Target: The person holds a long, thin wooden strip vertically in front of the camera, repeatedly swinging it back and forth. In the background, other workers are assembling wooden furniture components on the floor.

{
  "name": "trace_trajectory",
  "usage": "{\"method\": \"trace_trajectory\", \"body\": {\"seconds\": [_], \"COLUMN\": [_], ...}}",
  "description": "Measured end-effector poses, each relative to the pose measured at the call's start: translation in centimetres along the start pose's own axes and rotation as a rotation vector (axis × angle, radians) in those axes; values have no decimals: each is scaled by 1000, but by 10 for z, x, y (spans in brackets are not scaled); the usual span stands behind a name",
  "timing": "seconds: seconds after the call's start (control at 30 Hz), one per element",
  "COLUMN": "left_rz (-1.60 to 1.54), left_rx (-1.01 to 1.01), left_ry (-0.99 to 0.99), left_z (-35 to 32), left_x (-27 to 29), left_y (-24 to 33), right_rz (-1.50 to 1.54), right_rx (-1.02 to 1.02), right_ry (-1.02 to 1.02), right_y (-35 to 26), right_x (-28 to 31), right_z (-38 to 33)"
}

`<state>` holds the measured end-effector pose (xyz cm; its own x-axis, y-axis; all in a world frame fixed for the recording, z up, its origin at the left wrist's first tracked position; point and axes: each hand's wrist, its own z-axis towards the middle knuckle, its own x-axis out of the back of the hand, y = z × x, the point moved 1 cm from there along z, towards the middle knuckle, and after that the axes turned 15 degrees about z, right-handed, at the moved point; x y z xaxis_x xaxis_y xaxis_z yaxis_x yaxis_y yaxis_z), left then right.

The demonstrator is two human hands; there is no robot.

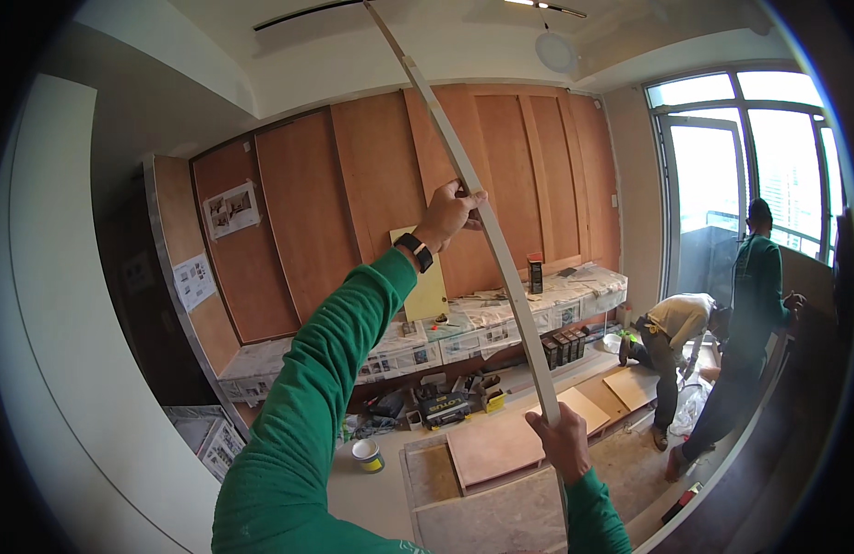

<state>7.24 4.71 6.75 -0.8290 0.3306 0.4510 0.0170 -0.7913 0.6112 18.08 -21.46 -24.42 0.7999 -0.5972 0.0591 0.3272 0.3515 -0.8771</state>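
A long, narrow, pale wooden strip (513, 286) runs upright and slightly tilted through the middle of the view, its top reaching up near the ceiling. My left hand (445, 219) is closed around it at about mid-length, with a dark watch on that wrist. Lower down, my right hand (564, 443) grips the same strip, thumb across its face. Below my right hand the strip's lower end runs out of the picture. Both arms wear green sleeves. Behind the strip stands a brown plywood wall (376, 157) with vertical battens.
A paper-covered bench (575, 291) holds tools and scraps. Beneath it are a toolbox (443, 409) and several dark boxes (564, 348). A paint can (367, 455) and wooden panels (492, 452) lie on the floor. At right, one person (681, 323) bends down; another (757, 286) stands near the windows.
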Motion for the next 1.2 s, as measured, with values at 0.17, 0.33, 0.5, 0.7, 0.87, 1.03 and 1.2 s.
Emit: {"method": "trace_trajectory", "body": {"seconds": [0.17,0.33,0.5,0.7,0.87,1.03,1.2], "left_rz": [32,28,56,247,334,174,149], "left_rx": [5,-32,-78,-169,-193,-140,-157], "left_ry": [36,16,19,60,63,48,26], "left_z": [-18,-71,-130,-185,-224,-235,-232], "left_x": [-15,-54,-79,-99,-114,-124,-129], "left_y": [27,69,101,136,171,174,162], "right_rz": [21,4,103,243,104,122,87], "right_rx": [-2,-22,-22,-17,-85,-81,-80], "right_ry": [-7,36,23,10,25,24,47], "right_y": [0,11,16,46,70,62,71], "right_x": [24,56,78,93,106,112,116], "right_z": [-22,-79,-139,-208,-245,-254,-258]}}
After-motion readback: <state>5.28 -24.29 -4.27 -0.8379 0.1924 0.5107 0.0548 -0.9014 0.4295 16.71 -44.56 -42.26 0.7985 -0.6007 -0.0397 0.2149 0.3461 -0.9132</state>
